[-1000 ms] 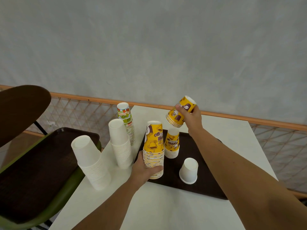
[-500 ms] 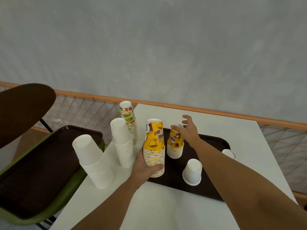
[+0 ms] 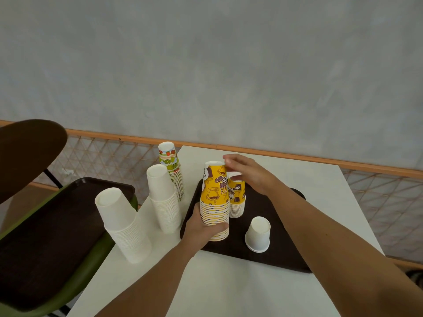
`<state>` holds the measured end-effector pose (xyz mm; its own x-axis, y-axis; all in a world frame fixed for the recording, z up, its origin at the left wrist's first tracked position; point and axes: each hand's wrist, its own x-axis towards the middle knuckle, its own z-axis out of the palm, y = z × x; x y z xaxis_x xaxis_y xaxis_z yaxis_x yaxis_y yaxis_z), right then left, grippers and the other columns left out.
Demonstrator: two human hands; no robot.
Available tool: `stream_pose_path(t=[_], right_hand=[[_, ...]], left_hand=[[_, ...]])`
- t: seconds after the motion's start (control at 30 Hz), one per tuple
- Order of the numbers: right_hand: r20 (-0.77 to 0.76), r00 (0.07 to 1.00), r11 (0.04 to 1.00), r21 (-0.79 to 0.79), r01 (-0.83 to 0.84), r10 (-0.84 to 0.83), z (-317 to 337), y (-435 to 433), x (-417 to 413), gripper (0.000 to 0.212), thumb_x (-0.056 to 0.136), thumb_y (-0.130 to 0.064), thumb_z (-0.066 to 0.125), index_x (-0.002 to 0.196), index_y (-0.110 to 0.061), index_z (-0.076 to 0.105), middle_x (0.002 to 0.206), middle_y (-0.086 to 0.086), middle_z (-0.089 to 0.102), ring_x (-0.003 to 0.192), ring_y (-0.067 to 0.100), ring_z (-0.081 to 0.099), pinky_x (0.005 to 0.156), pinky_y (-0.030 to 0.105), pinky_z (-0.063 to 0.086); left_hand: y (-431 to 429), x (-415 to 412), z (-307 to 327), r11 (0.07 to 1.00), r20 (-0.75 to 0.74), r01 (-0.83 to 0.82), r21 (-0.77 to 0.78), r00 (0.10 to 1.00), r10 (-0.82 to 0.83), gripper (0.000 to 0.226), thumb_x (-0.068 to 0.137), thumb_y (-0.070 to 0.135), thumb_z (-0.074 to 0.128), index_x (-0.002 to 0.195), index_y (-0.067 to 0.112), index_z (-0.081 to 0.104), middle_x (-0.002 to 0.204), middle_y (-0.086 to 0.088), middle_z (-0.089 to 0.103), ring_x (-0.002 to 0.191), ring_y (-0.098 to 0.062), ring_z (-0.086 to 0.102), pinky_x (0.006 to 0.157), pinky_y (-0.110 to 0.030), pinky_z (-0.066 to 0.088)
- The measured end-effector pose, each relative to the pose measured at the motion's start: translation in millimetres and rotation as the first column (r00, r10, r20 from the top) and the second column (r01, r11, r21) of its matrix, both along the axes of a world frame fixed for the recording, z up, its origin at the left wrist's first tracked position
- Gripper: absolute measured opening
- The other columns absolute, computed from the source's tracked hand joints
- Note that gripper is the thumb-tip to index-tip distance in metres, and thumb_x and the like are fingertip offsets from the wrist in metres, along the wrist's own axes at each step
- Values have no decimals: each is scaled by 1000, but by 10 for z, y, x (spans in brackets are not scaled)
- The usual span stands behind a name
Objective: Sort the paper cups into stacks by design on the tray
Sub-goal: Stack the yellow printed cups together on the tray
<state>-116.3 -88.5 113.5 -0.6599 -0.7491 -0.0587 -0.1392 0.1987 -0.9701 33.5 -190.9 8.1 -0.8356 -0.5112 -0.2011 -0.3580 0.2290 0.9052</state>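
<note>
Smooth white table [image 3: 229, 294] under a mottled grey wall [image 3: 206, 65]. Left of the dark tray [image 3: 286, 257] stand ribbed white cup stacks [image 3: 164, 202]. The left hand [image 3: 201, 229] grips the tall yellow stack [image 3: 215, 197] at the tray's left edge. The right hand [image 3: 251, 177], fingers loose and apart, hovers over the shorter yellow stack [image 3: 238, 197] on the tray.

Support: white table [image 3: 229, 291], flat top, directly in front of me.
Centre: dark brown tray [image 3: 283, 257], lying flat on the tabletop.
Left edge, nearest me: tall white cup stack [image 3: 124, 227], rims down.
Left edge, middle: second white cup stack [image 3: 164, 200], just beside the tray.
Left edge, far: fruit-print cup stack [image 3: 174, 172], close behind the second white cup stack.
</note>
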Motion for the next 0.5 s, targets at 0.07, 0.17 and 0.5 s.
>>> stream_pose_path(t=[0.07, 0.17, 0.5], right_hand=[[13, 998, 997, 46, -59, 59, 6, 4, 50, 45, 90, -33, 57, 132, -23, 45, 129, 5, 54, 119, 22, 53, 99, 36, 45], [18, 993, 988, 102, -116, 114, -3, 4, 133, 54, 86, -27, 65, 134, -21, 42, 127, 4, 56, 116, 23, 56, 99, 38, 47], [54, 997, 998, 40, -55, 53, 16, 36, 256, 29, 85, -21, 66, 112, -25, 55, 108, -1, 66, 96, 14, 65, 82, 27, 52]], left_hand=[[16, -5, 7, 1000, -11, 5, -2, 1000, -5, 91, 65, 30, 84, 139, 28, 30, 132, 4, 50, 121, -17, 50, 100, -36, 45], [43, -5, 13, 1000, -32, 18, -7, 999, -18, 92, 64, 31, 84, 138, 29, 30, 130, 6, 50, 120, -15, 50, 96, -31, 44], [98, 1, 79, 997, -39, 77, 15, 996, -76, 84, 69, 26, 81, 136, 27, 31, 120, 9, 50, 110, -8, 49, 90, -23, 40]])
